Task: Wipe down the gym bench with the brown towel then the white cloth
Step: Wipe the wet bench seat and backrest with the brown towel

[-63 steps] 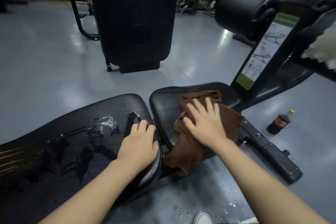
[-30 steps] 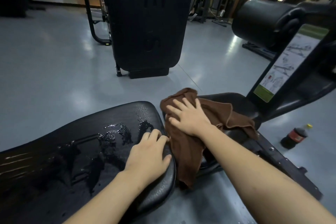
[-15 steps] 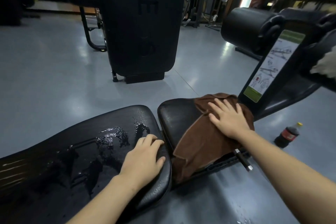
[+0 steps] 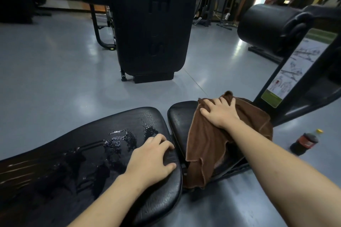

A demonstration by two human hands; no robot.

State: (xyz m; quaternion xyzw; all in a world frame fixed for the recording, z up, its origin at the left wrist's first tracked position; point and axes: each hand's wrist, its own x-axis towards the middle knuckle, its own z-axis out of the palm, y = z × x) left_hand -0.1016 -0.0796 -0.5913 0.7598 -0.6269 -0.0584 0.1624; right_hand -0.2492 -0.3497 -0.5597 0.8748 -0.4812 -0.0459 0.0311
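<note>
**Brown towel spread under the right hand on the bench seat**

Brown towel (image 4: 206, 140) lies draped over the small black seat pad (image 4: 178, 116) of the gym bench, its near end hanging off the pad's front edge toward the floor. The right hand (image 4: 220, 113) lies flat on the towel's far part, fingers straight and spread, pressing the cloth onto the pad without gripping it. Beyond its fingertips a fold of towel stands up in a small peak.

To the left of that hand, across a narrow gap between pads, the left hand (image 4: 150, 158) rests palm-down on the end of the long back pad (image 4: 162, 202), its fingers loosely bent over the padding and holding nothing. Just past its knuckles, dark liquid (image 4: 120, 141) glistens in puddles and streaks on the pad.

Right of the right forearm, a dark soda bottle (image 4: 304, 143) with a yellow cap stands on the grey floor (image 4: 46, 79). Above the right hand rises a post with an exercise chart (image 4: 289, 72) and a black roller pad (image 4: 267, 27).
</note>
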